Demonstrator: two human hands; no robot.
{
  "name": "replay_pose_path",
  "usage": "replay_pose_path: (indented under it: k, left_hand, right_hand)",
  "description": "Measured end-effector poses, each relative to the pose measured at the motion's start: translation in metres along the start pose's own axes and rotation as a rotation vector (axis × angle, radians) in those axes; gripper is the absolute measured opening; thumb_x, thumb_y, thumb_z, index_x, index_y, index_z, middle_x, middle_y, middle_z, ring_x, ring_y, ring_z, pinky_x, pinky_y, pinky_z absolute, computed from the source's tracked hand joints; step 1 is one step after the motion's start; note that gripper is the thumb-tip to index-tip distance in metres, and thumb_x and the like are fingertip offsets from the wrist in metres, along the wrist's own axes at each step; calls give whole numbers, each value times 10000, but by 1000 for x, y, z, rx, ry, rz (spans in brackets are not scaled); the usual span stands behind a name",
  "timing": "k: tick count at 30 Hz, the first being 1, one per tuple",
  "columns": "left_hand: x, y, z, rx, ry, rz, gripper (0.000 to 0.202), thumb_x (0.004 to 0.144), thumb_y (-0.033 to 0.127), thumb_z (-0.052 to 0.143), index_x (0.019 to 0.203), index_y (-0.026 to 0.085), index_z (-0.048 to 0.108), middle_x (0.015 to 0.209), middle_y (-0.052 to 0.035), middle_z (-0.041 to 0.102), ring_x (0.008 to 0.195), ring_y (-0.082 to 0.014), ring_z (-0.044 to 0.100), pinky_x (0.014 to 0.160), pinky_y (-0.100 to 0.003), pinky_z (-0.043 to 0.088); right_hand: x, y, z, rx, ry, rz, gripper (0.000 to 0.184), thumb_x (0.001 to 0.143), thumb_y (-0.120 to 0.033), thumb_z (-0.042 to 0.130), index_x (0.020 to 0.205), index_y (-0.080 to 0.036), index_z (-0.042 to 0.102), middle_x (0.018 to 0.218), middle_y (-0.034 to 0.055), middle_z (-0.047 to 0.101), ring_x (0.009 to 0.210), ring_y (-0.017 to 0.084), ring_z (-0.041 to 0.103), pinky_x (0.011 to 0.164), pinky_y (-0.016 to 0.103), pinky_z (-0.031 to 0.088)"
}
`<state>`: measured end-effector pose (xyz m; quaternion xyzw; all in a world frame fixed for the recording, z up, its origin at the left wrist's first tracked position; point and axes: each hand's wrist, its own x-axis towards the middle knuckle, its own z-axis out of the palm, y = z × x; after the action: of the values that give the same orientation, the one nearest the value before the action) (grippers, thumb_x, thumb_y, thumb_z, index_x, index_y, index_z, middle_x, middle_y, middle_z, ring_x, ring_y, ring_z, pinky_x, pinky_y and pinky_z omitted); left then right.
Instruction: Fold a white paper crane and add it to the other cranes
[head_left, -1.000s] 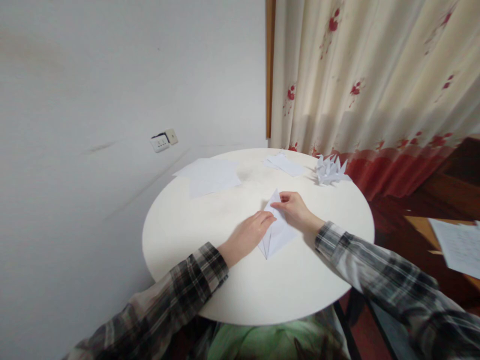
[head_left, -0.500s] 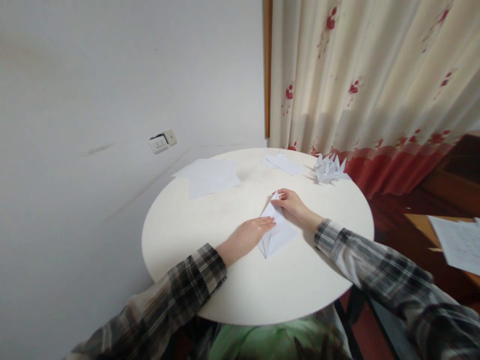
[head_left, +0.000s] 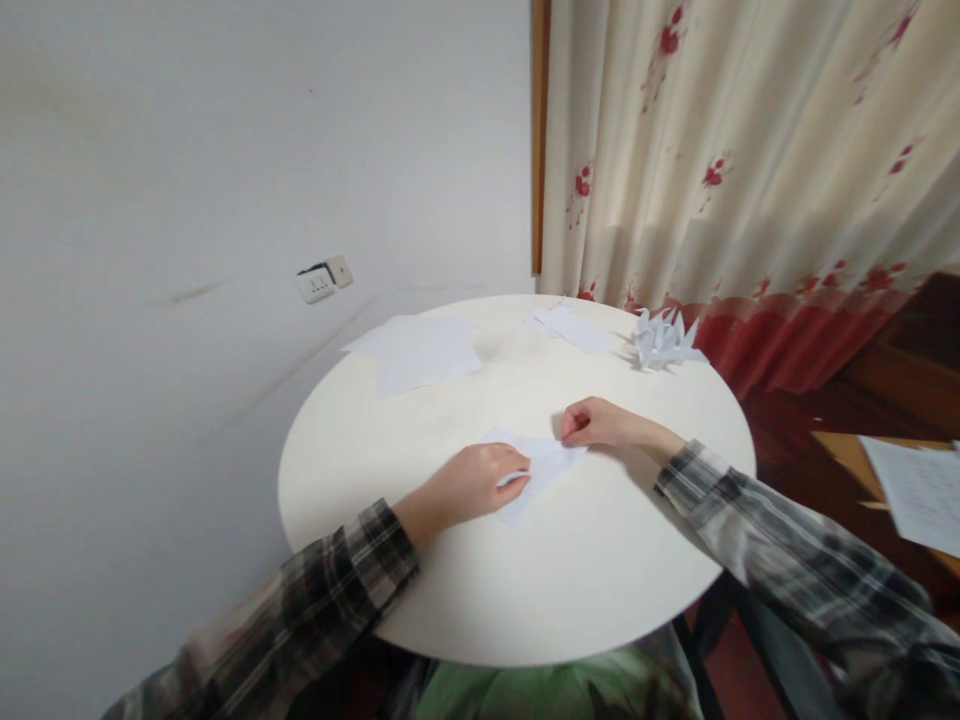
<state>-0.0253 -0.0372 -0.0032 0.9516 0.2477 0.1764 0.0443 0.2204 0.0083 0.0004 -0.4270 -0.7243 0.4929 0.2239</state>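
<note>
A piece of folded white paper (head_left: 551, 460) lies on the round white worktop (head_left: 517, 590), near its middle, between the person's hands. The left hand (head_left: 472, 482) has its thumb and fingers clamped on the paper's left part, where an edge lifts off the layer below. The right hand (head_left: 596, 422) has its fingertips together, touching the paper's far right edge; whether paper is caught between them cannot be told. Larger white sheets (head_left: 424, 352), small paper pieces (head_left: 572, 327) and pointed origami figures (head_left: 660, 342) lie beyond the hands.
</note>
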Motion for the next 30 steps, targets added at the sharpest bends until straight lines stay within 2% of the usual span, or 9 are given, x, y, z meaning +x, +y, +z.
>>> replay_pose_path:
  k: [3,6,9,12,16,22,26,30]
  left_hand:
    - [-3,-2,4,26,4,-20,245,875,293,506,1038,127,584,1025,-90,647,981,-209,592,884,-344,477]
    - [-6,-4,8,-3,13,0,303,892,277,481,1156,134,521,1106,-98,600,1050,-197,543,922,-337,452]
    - [-8,-6,11,-27,19,28,288,912,265,440,1164,159,530,1140,-102,566,1090,-194,507,946,-348,435]
    - [-8,-8,14,-66,17,24,278,923,266,408,1135,170,560,1221,-115,519,1157,-198,465,987,-368,405]
    - [-7,-11,15,-131,-51,7,292,934,264,373,1122,153,566,1338,-124,434,1259,-196,381,1049,-373,344]
    - [-6,-11,13,-193,-101,-22,312,938,279,366,1180,151,516,1354,-104,433,1282,-176,355,1073,-360,308]
    - [-5,-9,9,-192,-88,-79,392,918,296,417,1285,159,399,1327,-102,458,1242,-176,406,1059,-354,324]
    - [-4,-10,8,-155,-94,-62,311,917,283,410,1196,168,488,1312,-106,458,1230,-186,414,1049,-350,329]
  right_hand:
    - [-8,-4,4,-53,-49,27,106,607,-214,619,645,-140,554,548,-51,504,484,60,399,476,205,288]
    - [-7,-6,8,-12,-28,14,192,636,-287,646,714,-140,551,583,-47,505,499,64,407,471,205,283]
    - [-2,-5,13,17,3,-8,279,637,-347,676,772,-141,545,606,-44,509,512,70,417,473,208,286]
    - [-2,-5,16,-14,-2,-20,270,631,-312,686,779,-142,537,602,-45,508,517,72,418,486,210,302]
    - [-6,-7,16,-72,-39,-67,240,647,-256,673,808,-144,534,595,-55,480,525,75,410,502,212,316]
    - [-9,-10,14,-206,-45,-113,278,670,-225,678,898,-137,545,594,-64,451,528,79,395,509,214,321]
    - [-12,-4,14,-241,-5,-239,334,707,-277,676,989,-149,550,718,-30,493,618,92,447,584,225,381]
    - [-15,3,16,-380,50,-441,348,789,-302,609,1115,-187,569,863,30,516,764,130,489,711,271,421]
